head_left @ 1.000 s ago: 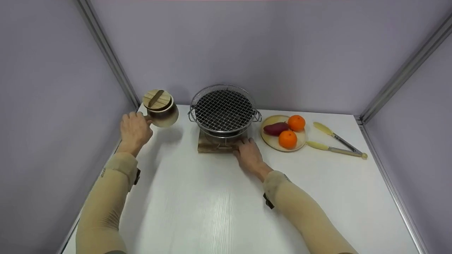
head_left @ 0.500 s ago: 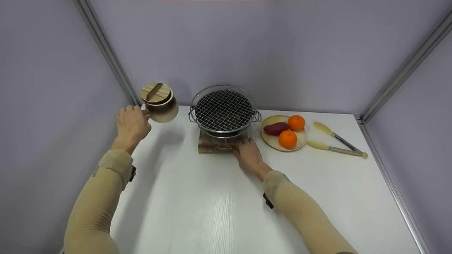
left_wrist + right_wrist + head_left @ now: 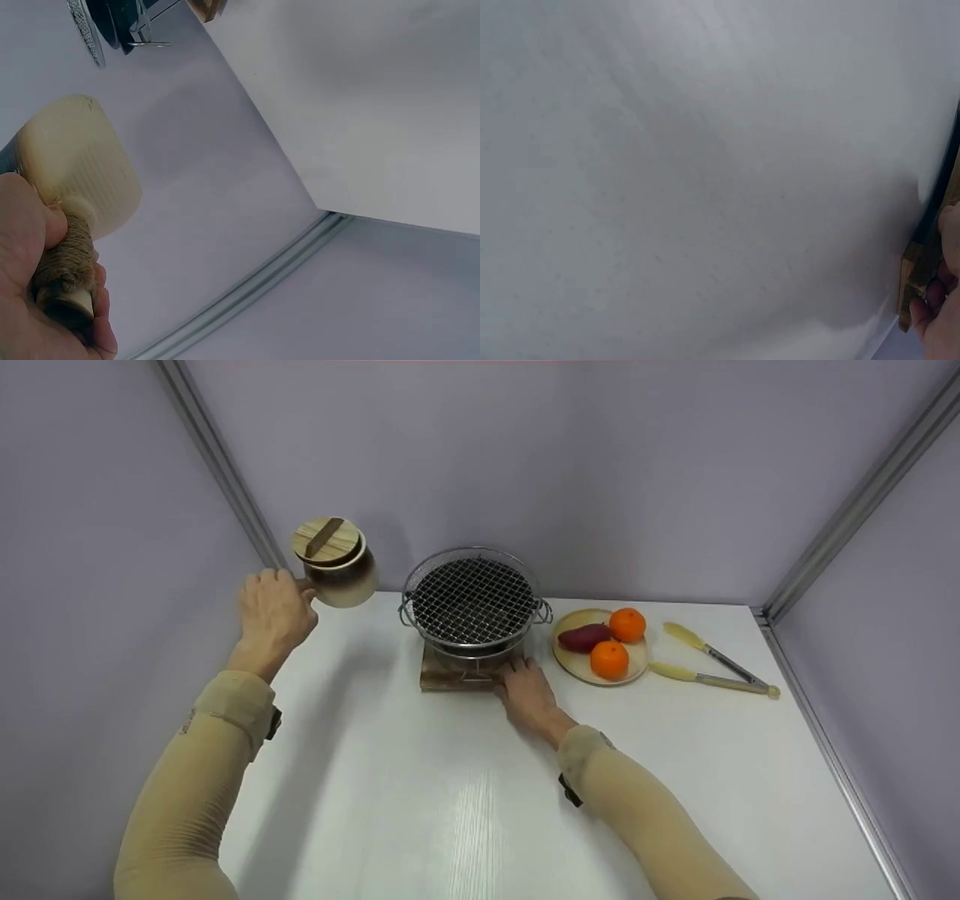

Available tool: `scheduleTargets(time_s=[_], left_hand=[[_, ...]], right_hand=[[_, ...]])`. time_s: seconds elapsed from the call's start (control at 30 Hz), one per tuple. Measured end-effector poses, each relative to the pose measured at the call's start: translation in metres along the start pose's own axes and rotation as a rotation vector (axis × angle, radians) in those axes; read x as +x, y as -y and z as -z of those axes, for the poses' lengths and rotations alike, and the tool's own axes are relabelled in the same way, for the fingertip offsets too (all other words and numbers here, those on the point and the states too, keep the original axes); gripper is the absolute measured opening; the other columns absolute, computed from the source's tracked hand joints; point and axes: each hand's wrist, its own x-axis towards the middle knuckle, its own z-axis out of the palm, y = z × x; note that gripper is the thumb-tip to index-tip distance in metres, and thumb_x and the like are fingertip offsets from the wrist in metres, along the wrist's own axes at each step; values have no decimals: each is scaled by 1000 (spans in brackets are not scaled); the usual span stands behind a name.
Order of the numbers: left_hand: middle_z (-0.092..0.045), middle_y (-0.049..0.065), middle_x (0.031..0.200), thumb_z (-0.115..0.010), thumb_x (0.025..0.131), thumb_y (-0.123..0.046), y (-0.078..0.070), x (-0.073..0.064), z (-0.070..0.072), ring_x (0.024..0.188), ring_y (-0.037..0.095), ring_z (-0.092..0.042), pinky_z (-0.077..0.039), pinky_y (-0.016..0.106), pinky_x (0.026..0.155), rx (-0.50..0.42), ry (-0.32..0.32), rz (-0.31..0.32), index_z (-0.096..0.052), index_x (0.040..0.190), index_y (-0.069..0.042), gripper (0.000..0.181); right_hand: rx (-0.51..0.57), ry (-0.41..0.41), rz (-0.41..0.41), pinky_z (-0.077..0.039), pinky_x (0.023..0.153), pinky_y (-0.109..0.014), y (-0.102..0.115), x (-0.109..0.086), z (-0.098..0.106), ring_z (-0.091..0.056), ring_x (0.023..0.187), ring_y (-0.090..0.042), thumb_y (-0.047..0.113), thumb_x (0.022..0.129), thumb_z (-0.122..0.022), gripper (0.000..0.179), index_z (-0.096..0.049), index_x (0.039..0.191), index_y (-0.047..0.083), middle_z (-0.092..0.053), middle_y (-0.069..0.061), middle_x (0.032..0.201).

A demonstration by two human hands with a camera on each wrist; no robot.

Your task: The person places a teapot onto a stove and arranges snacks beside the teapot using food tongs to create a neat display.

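My left hand (image 3: 271, 611) grips the side handle of a small brown-and-cream pot (image 3: 346, 585), held up off the table at the back left. A round wooden lid (image 3: 325, 540) with a dark grip bar sits on it. Up close in the left wrist view, fingers and thumb wrap the twine-bound handle (image 3: 69, 259). A wire-mesh grill rack (image 3: 476, 601) tops a small stove on a wooden base (image 3: 456, 681). My right hand (image 3: 529, 694) holds the base's front right corner; the right wrist view has the fingers curled at the base's wood (image 3: 915, 281).
Right of the stove, a round plate (image 3: 574, 664) bears two oranges (image 3: 609, 660) and a purple sweet potato (image 3: 583, 638). Spread tongs (image 3: 739, 684) with yellow tips lie farther right. Grey panels (image 3: 600, 472) stand behind and on both sides of the white table (image 3: 420, 787).
My left hand has lifted the pot higher and slightly to the left, lid still on. The right hand has stayed at the stove's wooden base.
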Motion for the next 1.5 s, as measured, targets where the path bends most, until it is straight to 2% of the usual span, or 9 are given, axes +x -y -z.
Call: scheduleTargets(time_s=[0.2,0.43,0.77,1.2,1.5], left_hand=[[-63,43,115,-59,108,-25,-5,2,7,108,63,-56,-46,72,99,-13,-14,-16,-62,116,20,47],[-62,42,114,-59,108,-25,-11,2,10,108,63,-56,-47,74,98,-24,-14,-20,-62,116,20,46],[-65,41,116,-60,108,-25,-29,8,13,111,62,-59,-49,74,100,-23,17,-48,-63,116,18,44],[-66,38,119,-60,110,-26,-53,17,10,117,60,-60,-49,73,102,-54,53,-74,-64,119,15,42],[-67,37,122,-60,111,-27,-71,26,3,122,58,-60,-46,69,111,-67,67,-83,-64,121,15,43]], right_hand=[[25,5,-11,-53,109,-56,3,-1,-1,-64,121,-41,26,110,-72,35,-70,132,-1,-70,-22,131],[24,27,-10,-54,108,-55,7,0,-2,-64,122,-40,25,111,-72,33,-71,133,0,-71,-21,133],[51,-18,9,-51,107,-54,5,-3,-7,-64,119,-39,24,110,-72,29,-73,125,0,-72,-20,126],[33,-20,-15,-51,107,-51,2,-2,-6,-64,118,-36,28,110,-73,27,-76,121,4,-74,-15,122],[31,-10,-34,-52,107,-52,0,-1,-1,-64,118,-37,28,110,-73,30,-75,125,2,-73,-17,125]])
